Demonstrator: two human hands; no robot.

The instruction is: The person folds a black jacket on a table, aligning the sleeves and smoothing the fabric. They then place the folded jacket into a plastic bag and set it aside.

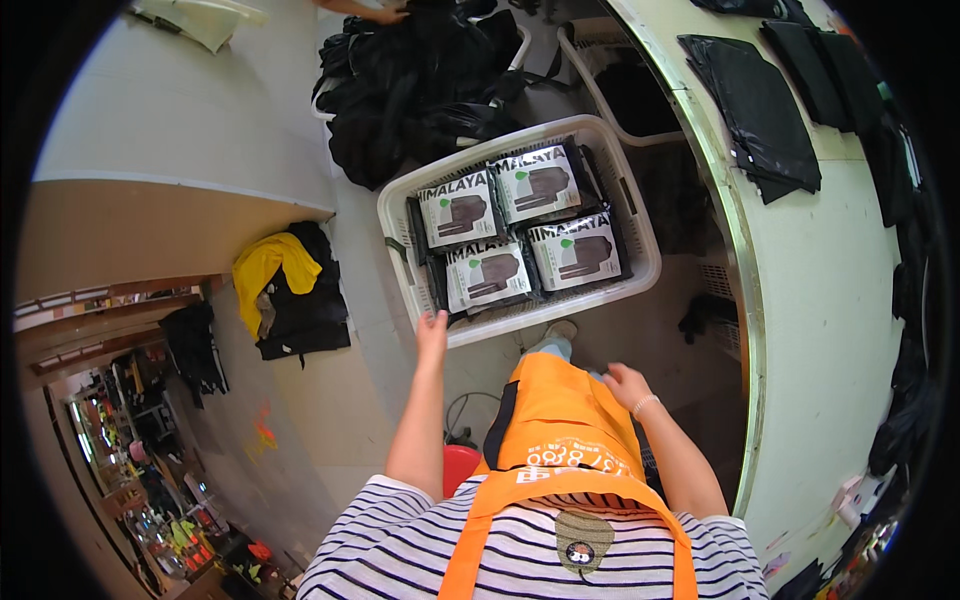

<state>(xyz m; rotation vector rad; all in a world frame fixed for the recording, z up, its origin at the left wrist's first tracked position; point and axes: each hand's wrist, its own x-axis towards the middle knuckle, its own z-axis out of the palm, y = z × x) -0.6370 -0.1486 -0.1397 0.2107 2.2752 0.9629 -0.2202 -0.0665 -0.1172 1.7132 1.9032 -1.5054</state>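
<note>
A white plastic basket (650,235) stands in front of me, tilted a little in view. In it lie several packets in black and white wrapping, such as the near-left packet (490,272), each printed with a picture of dark garments. At the basket's near left corner, my left hand (433,332) is closed on the rim. My right hand (628,385) hangs beside my orange apron (570,415), apart from the basket. Its fingers are loosely bent and a little apart, with nothing visible in them.
Behind the basket is a heap of black garments (410,85), with another person's hand (380,14) beyond. A second basket (600,95) stands back right. Along the right runs a pale table (810,280) bearing folded black garments (755,110). Yellow cloth (275,265) lies on black cloth at left.
</note>
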